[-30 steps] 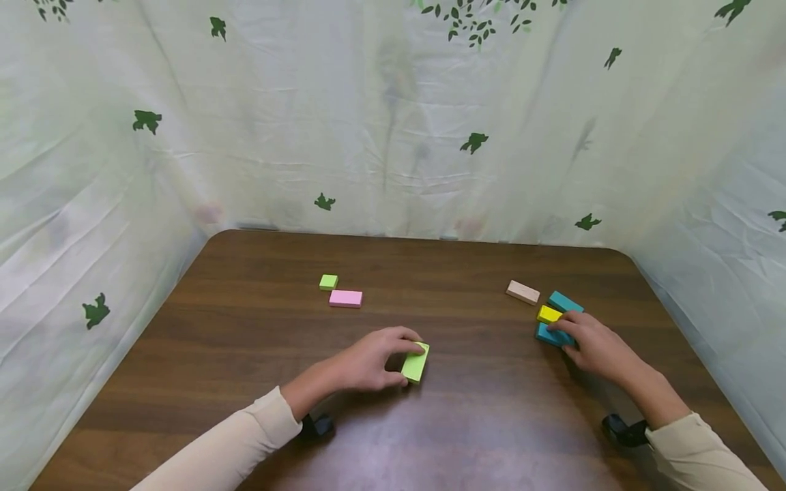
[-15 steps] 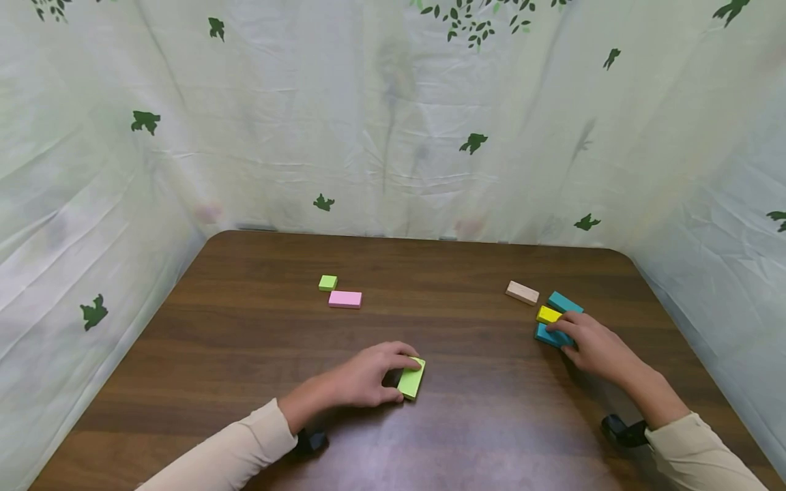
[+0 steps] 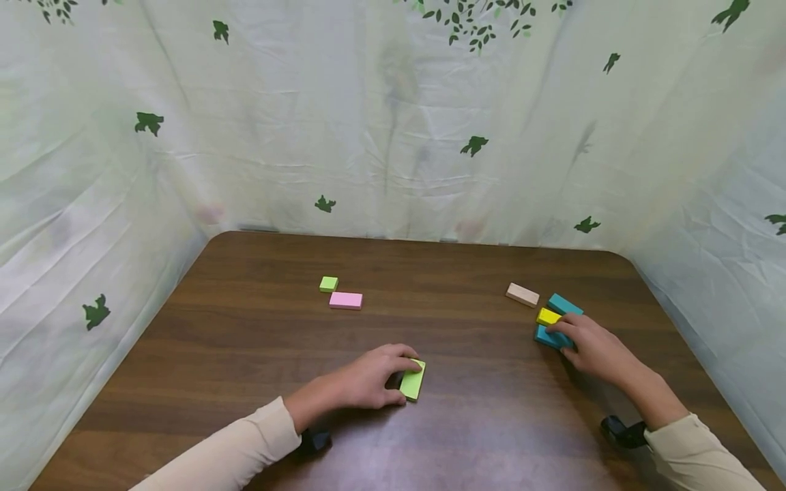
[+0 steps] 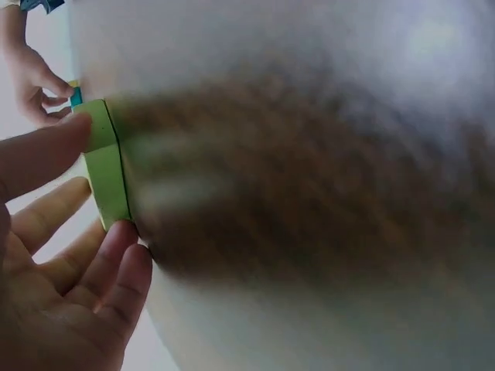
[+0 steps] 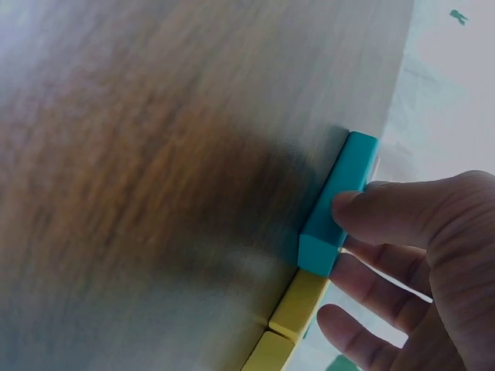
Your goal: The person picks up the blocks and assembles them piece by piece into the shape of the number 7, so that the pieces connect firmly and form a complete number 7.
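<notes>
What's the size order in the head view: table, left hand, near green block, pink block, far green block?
1. Table
2. Left hand
3. Near green block, pink block: too close to rank, green partly covered
4. Far green block

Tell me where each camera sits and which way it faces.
Head: worn on the head, facing forward and down at the table; left hand, right hand and sleeves show.
Left wrist: on that wrist, facing the held green block; both hands show.
Right wrist: on that wrist, facing the held blue block; only the right hand shows.
Shared: head and left wrist both show the green block.
</notes>
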